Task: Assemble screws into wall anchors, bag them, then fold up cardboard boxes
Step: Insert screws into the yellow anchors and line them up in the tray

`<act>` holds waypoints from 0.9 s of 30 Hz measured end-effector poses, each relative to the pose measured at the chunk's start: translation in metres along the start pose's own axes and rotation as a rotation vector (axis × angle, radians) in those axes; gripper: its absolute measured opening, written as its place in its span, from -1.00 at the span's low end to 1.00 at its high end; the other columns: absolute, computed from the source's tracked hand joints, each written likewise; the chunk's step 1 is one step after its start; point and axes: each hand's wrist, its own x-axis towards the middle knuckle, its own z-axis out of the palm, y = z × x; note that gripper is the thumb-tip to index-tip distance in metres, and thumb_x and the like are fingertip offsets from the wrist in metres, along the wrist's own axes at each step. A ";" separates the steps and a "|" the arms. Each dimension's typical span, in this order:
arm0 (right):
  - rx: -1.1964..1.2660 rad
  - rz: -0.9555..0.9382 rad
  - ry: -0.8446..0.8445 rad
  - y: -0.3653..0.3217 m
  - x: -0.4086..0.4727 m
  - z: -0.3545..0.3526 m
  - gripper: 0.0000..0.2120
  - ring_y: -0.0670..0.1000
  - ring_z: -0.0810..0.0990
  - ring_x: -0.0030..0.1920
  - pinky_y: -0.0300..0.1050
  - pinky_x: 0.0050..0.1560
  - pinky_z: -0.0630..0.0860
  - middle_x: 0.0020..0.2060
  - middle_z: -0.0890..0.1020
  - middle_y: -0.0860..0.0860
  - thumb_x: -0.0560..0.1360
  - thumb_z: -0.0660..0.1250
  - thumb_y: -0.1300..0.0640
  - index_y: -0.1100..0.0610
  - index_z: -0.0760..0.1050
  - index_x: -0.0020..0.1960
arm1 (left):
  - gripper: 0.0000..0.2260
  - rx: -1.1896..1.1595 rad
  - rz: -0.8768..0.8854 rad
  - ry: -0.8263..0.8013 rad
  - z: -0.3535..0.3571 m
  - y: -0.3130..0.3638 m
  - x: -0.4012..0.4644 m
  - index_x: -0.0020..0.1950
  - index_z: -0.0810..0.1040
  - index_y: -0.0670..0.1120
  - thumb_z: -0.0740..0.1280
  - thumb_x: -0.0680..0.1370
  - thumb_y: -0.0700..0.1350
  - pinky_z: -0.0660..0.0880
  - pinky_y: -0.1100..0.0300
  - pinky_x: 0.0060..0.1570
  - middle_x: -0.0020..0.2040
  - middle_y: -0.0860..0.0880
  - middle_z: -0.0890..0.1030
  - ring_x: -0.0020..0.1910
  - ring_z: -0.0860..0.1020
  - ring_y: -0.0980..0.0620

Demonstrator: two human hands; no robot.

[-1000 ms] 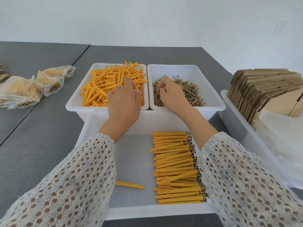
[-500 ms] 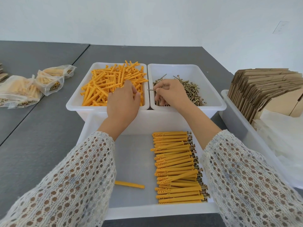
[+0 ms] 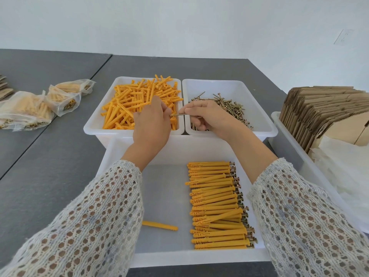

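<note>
My left hand hovers over the white bin of loose orange wall anchors, its fingers curled round something it hides, apparently an anchor. My right hand pinches a brass screw level, tip pointing left and reaching the left fingers. Behind it stands the white bin of loose screws. In the near white tray lies a neat row of anchors with screws in them, and one single anchor to its left.
Filled clear bags lie on the grey table at the left. At the right, a white bin holds flat cardboard boxes and a pile of clear plastic bags.
My right hand lifted a screw out of the screw bin and carried it left. My left hand curled its fingers and rose from the anchors to meet the screw's tip.
</note>
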 end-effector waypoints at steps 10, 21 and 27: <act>0.131 0.046 0.139 0.000 0.001 -0.002 -0.81 -0.06 0.37 -0.51 -0.27 -0.48 0.36 -0.51 0.46 -0.01 0.61 0.24 0.21 0.16 0.64 -0.03 | -0.92 -0.148 0.120 -0.034 -0.001 -0.003 0.000 0.02 0.39 -0.14 0.19 0.68 -0.15 0.34 0.05 -0.34 -0.27 0.02 0.46 -0.30 0.47 -0.04; 0.038 0.026 0.065 -0.004 -0.003 0.002 -0.81 -0.07 0.41 -0.49 -0.26 -0.43 0.42 -0.51 0.46 -0.02 0.61 0.23 0.20 0.18 0.63 -0.02 | -0.91 -0.239 0.249 -0.138 -0.002 -0.003 -0.002 -0.05 0.41 -0.09 0.26 0.64 -0.15 0.48 0.02 -0.30 -0.28 0.15 0.50 -0.29 0.49 0.16; -0.070 0.022 0.068 -0.004 -0.004 0.006 -0.75 -0.06 0.41 -0.45 -0.20 -0.33 0.37 -0.46 0.47 -0.02 0.64 0.17 0.07 0.17 0.58 0.03 | -0.91 -0.286 0.263 -0.146 -0.003 -0.002 -0.003 -0.04 0.44 -0.12 0.28 0.64 -0.14 0.51 -0.09 -0.23 -0.26 0.06 0.56 -0.27 0.53 0.08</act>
